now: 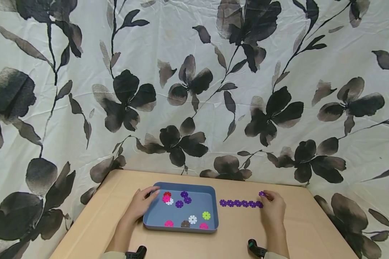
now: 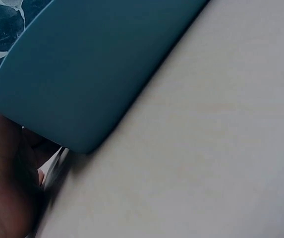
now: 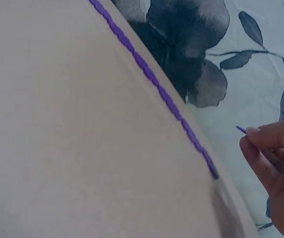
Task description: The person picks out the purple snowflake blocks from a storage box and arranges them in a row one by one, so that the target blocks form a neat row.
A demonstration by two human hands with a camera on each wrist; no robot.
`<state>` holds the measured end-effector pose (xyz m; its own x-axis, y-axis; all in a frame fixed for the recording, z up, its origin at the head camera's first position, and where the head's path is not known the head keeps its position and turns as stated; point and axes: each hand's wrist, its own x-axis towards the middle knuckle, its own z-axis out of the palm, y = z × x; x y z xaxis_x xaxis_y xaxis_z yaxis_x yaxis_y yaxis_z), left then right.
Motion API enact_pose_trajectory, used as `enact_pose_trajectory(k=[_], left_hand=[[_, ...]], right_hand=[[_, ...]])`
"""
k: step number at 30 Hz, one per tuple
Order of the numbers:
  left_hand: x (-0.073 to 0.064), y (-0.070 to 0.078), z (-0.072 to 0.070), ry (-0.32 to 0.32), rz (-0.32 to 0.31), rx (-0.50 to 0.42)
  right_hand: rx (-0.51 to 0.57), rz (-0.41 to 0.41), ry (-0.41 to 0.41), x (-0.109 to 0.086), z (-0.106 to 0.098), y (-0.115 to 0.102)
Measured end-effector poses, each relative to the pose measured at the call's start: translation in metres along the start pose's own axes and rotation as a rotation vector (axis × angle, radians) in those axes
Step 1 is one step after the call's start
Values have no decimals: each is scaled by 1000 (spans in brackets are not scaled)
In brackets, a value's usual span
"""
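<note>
My right hand [image 1: 273, 208] pinches a purple flower-shaped disc [image 1: 262, 193] between thumb and fingertips. In the right wrist view the disc [image 3: 241, 129] shows edge-on, raised off the table. Just below it in the head view lies the right end of a row of purple flower-shaped discs [image 1: 237, 203], set side by side on the table. My left hand [image 1: 141, 205] grips the blue-grey tray [image 1: 149, 225] at its far left corner, thumb over the rim. The left wrist view shows the tray's outer wall [image 2: 82, 74] beside that hand; some of its fingers are hidden.
Inside the tray lie several more discs: purple ones [image 1: 179, 204], a lime one [image 1: 206, 215], a white one [image 1: 192, 219], a brown one [image 1: 185, 224], and pink ones [image 1: 169, 223]. A flowered cloth [image 1: 188, 118] hangs behind the tan table [image 1: 240, 237].
</note>
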<state>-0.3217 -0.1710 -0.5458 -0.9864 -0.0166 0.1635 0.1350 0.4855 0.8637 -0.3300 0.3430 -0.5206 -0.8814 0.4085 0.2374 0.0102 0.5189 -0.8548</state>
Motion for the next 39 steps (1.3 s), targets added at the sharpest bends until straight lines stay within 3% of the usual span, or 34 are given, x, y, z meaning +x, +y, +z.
enact_pose_trajectory(k=[10,26,39], left_hand=[[0,-1,1,-5,-4,-11],[1,0,1,-9,-7,-11],[2,-1,1,-10,4,-20]], right_hand=[[-143,-15,26,3,-6,20],[-200,3,29,3,-6,28],[-241,14,-45,4,-9,28]])
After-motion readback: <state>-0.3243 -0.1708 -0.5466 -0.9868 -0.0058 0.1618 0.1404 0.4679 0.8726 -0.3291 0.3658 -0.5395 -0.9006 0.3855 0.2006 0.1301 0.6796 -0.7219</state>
